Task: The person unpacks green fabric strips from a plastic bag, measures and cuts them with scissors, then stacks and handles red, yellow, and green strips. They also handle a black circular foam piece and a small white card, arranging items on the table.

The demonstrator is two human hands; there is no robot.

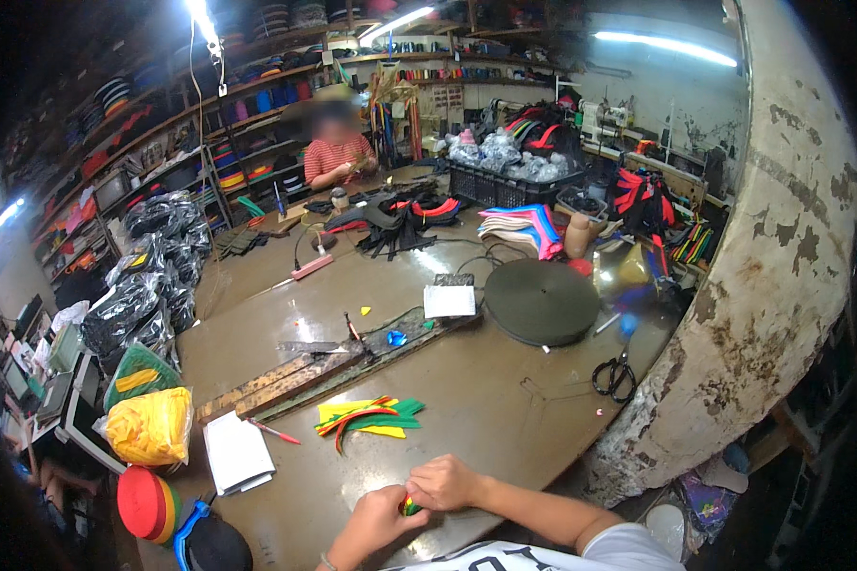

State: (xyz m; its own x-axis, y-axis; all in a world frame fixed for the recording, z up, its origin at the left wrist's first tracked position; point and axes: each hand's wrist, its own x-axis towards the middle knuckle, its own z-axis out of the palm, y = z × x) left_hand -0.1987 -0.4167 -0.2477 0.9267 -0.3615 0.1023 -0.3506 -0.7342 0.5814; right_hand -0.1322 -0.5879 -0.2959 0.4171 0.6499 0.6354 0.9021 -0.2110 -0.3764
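Note:
Close to the table's near edge my left hand (376, 523) and my right hand (446, 482) meet, both with closed fingers. Between them is a small strip of red, yellow and green webbing (409, 506), mostly covered by the fingers. Just beyond my hands lies a loose pile of yellow, green and red strips (369, 419) on the brown tabletop (324, 466). To its left are a red pen (276, 432) and a white sheet of paper (238, 455).
Wooden bars (286, 381) cross the table. Black scissors (616, 378) and a large dark webbing roll (543, 300) sit right. A red-yellow-green roll (148, 504) and a yellow bundle (148, 425) stand left. Across the table sits a person in a striped shirt (333, 152). A wall (752, 333) bounds the right.

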